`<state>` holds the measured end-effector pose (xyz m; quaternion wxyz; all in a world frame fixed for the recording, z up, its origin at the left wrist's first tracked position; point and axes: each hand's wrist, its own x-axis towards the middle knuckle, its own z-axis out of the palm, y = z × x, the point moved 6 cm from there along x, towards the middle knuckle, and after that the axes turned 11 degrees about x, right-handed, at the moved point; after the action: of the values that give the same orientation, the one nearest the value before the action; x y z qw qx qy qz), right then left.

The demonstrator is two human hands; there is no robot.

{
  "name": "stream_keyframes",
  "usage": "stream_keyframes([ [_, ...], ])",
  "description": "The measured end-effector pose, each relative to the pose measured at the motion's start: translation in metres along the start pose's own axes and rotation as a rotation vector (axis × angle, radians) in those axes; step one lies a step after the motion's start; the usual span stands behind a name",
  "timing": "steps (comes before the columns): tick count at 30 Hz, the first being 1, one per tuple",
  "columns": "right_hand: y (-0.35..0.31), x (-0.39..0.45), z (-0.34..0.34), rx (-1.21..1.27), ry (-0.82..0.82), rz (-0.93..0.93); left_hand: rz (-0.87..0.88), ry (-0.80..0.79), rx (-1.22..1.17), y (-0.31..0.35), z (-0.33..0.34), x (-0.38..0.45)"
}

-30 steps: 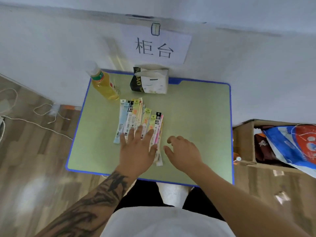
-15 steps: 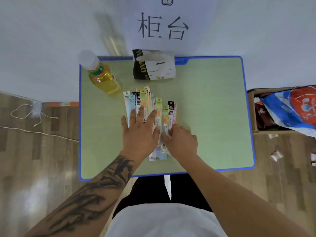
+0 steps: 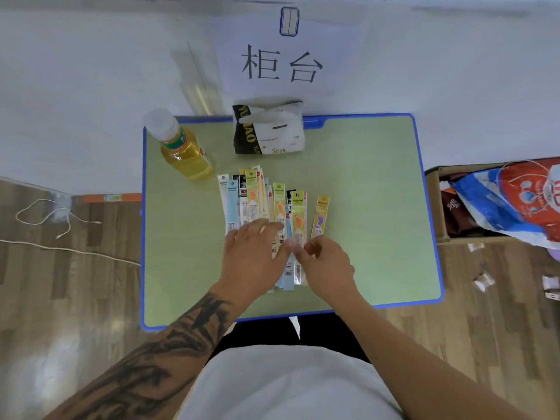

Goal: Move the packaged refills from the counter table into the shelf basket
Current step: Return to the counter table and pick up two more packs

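We see the left hand [image 3: 256,256], fingers flat, pressing slim colourful plastic refill packets [image 3: 266,204]; the right hand [image 3: 325,263] pinches one; gathering step, lifting next.

A white paper sign [image 3: 283,60] on the far wall above the desk [image 3: 363,183] carries two large black characters, "柜台"; the black-and-white tissue pack [image 3: 268,131] at the desk's far edge shows sideways yellow letters reading "MAO" on its black left side and a small "360" on its white face; the print on the packaged refills [image 3: 263,201] and on the bottle [image 3: 181,147] label is too small to read.
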<state>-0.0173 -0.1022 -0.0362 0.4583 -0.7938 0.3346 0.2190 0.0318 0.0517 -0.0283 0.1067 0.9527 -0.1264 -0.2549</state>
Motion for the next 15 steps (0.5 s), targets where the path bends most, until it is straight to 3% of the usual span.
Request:
stream_keyframes([
  [3, -0.006, -0.02, -0.001, 0.233, -0.159, -0.036, -0.097, -0.119, -0.524, 0.008, 0.005, -0.009],
  [7, 0.0, -0.026, 0.0, 0.231, -0.282, -0.033, -0.193, -0.078, -0.843, 0.006, 0.004, -0.02],
  [12, 0.019, 0.023, -0.017, 0.037, 0.055, 0.024, -0.333, -0.083, -0.868, -0.012, 0.015, -0.028],
  [15, 0.027, 0.046, -0.013, -0.118, 0.135, 0.092, -0.351, -0.121, -0.873, -0.016, 0.024, -0.028],
])
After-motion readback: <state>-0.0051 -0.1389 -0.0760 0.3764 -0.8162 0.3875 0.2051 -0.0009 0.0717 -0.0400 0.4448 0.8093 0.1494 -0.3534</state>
